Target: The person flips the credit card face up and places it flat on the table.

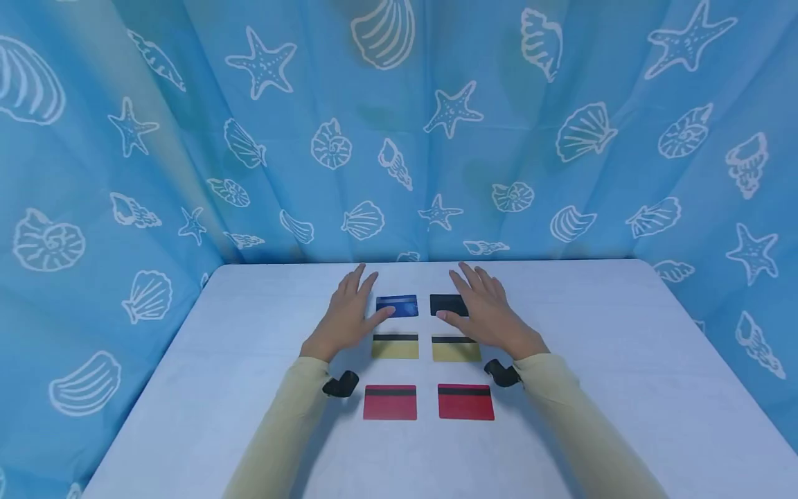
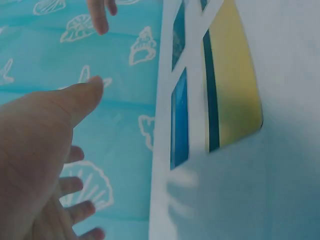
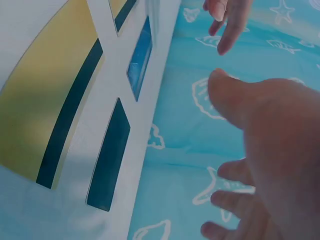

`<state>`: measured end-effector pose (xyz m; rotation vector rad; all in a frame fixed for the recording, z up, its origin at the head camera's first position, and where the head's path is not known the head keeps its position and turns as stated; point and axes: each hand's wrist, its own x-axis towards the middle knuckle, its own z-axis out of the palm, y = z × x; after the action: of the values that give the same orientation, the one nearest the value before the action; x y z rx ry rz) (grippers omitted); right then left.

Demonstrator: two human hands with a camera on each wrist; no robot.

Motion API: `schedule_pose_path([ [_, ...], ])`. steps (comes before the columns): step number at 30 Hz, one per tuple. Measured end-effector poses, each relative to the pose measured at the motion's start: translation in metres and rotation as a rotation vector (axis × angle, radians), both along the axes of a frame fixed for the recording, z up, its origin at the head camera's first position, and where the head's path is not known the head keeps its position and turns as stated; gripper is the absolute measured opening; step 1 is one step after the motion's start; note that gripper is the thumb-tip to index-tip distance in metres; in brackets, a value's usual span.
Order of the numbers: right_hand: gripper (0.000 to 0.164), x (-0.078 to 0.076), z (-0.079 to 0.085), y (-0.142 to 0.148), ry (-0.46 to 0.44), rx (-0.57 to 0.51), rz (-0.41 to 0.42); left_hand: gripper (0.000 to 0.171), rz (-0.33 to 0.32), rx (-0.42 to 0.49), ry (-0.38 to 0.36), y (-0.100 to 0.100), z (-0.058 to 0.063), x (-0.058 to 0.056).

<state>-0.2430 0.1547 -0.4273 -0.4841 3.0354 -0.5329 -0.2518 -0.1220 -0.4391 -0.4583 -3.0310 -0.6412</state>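
Both hands hover above the table with fingers spread and nothing in them. In the head view the left hand (image 1: 346,317) is beside the blue card (image 1: 397,302), its thumb over that card's lower edge. The right hand (image 1: 489,315) overlaps the black card (image 1: 444,303) and hides its right part. Below these lie two gold cards with dark stripes, a left gold card (image 1: 395,350) and a right gold card (image 1: 456,352). Nearest the body are two red striped cards, a left red card (image 1: 390,406) and a right red card (image 1: 466,406).
The cards lie in two columns on a white table (image 1: 249,402). Behind and beside it hangs a blue curtain (image 1: 374,173) printed with shells and starfish. A black wrist camera (image 1: 340,384) sits on the left wrist, another black camera (image 1: 501,373) on the right.
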Motion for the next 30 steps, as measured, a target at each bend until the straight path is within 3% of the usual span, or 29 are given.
schedule_pose_path([
  [6,0.082,-0.009,0.005,-0.001,0.009,-0.048,0.036,0.078,-0.02,0.108,-0.106,-0.005,0.005,-0.008],
  [11,0.073,-0.017,0.004,-0.005,0.038,-0.094,0.047,0.073,-0.017,0.154,-0.117,-0.01,0.003,-0.016],
  [18,0.068,-0.031,-0.007,-0.017,0.012,-0.116,0.109,0.068,0.001,0.166,-0.128,-0.022,-0.007,-0.022],
  [25,0.063,-0.037,-0.009,-0.02,-0.031,-0.117,0.055,0.066,-0.054,0.191,-0.164,-0.019,-0.01,-0.027],
  [30,0.064,-0.043,-0.008,-0.026,-0.061,-0.118,0.079,0.066,-0.021,0.156,-0.184,-0.018,-0.01,-0.03],
])
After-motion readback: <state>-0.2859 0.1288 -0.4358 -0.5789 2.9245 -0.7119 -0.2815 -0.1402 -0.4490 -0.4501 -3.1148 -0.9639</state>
